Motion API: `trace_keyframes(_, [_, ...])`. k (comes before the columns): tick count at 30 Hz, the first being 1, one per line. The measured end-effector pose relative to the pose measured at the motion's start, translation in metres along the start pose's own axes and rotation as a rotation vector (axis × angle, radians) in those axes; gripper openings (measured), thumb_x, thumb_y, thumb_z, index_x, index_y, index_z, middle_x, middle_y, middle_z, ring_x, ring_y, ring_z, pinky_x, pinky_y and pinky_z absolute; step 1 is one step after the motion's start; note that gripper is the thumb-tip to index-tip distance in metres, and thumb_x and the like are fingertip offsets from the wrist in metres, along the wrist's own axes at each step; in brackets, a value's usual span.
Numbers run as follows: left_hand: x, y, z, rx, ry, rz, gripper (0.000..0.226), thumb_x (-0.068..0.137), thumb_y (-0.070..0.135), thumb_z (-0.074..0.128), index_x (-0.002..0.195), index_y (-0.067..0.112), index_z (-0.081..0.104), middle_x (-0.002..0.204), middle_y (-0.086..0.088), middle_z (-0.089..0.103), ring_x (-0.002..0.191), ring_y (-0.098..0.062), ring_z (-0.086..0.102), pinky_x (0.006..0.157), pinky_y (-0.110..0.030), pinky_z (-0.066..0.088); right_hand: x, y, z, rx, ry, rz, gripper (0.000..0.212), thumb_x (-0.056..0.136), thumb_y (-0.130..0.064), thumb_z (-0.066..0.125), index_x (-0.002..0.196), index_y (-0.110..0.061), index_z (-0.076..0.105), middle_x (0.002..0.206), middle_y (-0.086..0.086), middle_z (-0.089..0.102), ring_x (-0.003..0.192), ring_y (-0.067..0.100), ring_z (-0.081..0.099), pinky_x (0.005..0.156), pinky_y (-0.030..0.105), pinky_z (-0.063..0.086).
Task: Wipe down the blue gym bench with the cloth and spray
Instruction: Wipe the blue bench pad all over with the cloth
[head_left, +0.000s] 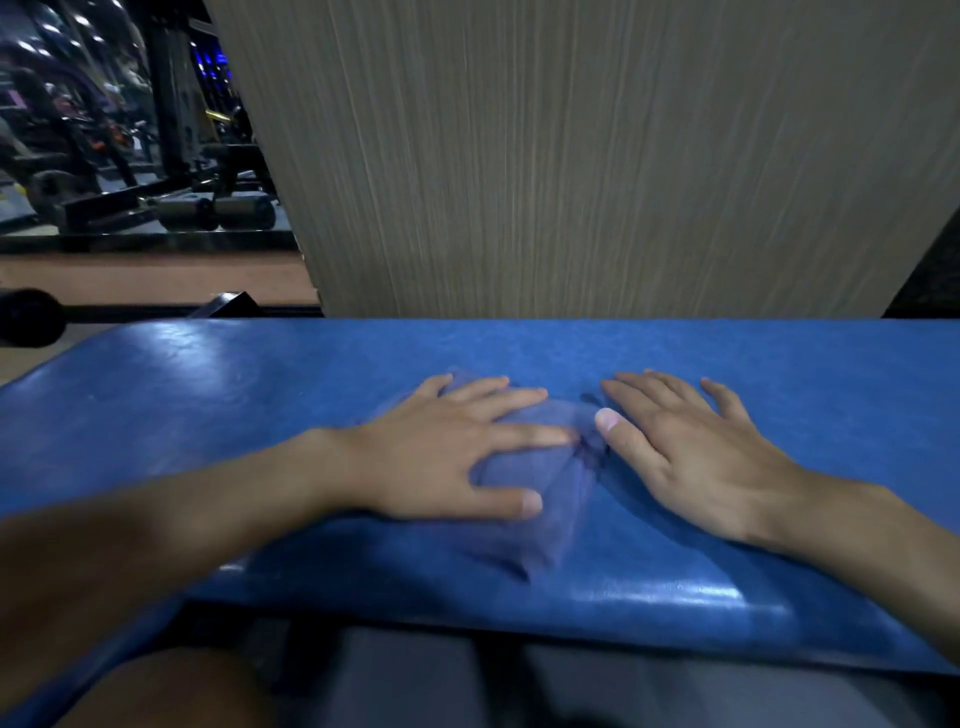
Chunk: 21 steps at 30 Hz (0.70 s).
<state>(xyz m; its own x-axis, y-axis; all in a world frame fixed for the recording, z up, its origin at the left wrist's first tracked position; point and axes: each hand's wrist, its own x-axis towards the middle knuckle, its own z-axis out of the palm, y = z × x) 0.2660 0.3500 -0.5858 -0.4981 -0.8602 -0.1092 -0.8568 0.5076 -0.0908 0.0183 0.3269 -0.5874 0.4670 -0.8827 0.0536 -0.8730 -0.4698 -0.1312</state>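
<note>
Blue bench (208, 395) runs left to right; left hand (441, 447) presses cloth (522, 470).

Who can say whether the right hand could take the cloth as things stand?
Probably yes: the right hand lies flat on the bench beside the cloth, thumb near its edge, nothing between; the left hand presses the cloth.

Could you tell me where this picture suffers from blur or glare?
Head view: the cloth under the left hand is smeared by motion blur; the right hand looks sharper; glare patches shine on the blue bench near its front edge and far-left corner; the gym equipment behind is dim and soft.
</note>
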Motion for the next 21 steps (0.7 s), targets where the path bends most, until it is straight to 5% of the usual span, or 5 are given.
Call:
trace_keyframes(3, [0.036, -0.061, 0.004, -0.077, 0.045, -0.163, 0.076, 0.069, 0.091, 0.011, 0.142, 0.069, 0.006, 0.164, 0.017, 0.006, 0.151, -0.012, 0.006, 0.119, -0.054, 0.011, 0.001, -0.004, 0.008, -0.015, -0.044, -0.020, 0.118, 0.055, -0.081, -0.034, 0.153, -0.033, 0.012, 0.162, -0.015, 0.005, 0.148, 0.007, -0.003, 0.120, 0.046, -0.001])
trace_keyframes(9, [0.070, -0.155, 0.007, -0.183, 0.088, -0.532, 0.085, 0.066, 0.096, 0.011, 0.143, 0.062, 0.021, 0.157, 0.011, 0.032, 0.143, -0.026, 0.032, 0.108, -0.064, 0.024, 0.002, -0.006, 0.012, -0.039, -0.058, -0.031, 0.100, 0.065, -0.075, -0.025, 0.151, -0.035, 0.009, 0.160, -0.016, -0.001, 0.147, 0.007, -0.010, 0.119, 0.045, -0.003])
trace_keyframes(15, [0.038, -0.094, 0.010, -0.134, 0.058, -0.412, 0.084, 0.068, 0.088, 0.004, 0.147, 0.060, 0.011, 0.165, 0.012, 0.009, 0.152, -0.020, 0.008, 0.114, -0.065, 0.010, 0.002, -0.007, 0.012, -0.048, -0.060, -0.033, 0.099, 0.067, -0.074, -0.025, 0.151, -0.034, 0.010, 0.160, -0.014, 0.002, 0.147, 0.009, -0.007, 0.119, 0.047, -0.001])
trace_keyframes(21, [-0.031, 0.008, 0.011, -0.016, 0.032, 0.054, 0.069, 0.079, 0.082, 0.011, 0.143, 0.065, -0.009, 0.164, 0.017, -0.013, 0.151, -0.016, -0.012, 0.119, -0.056, -0.006, 0.001, -0.008, 0.010, -0.072, -0.057, -0.031, 0.100, 0.067, -0.071, -0.024, 0.151, -0.033, 0.012, 0.161, -0.013, 0.006, 0.147, 0.009, -0.003, 0.119, 0.047, 0.000])
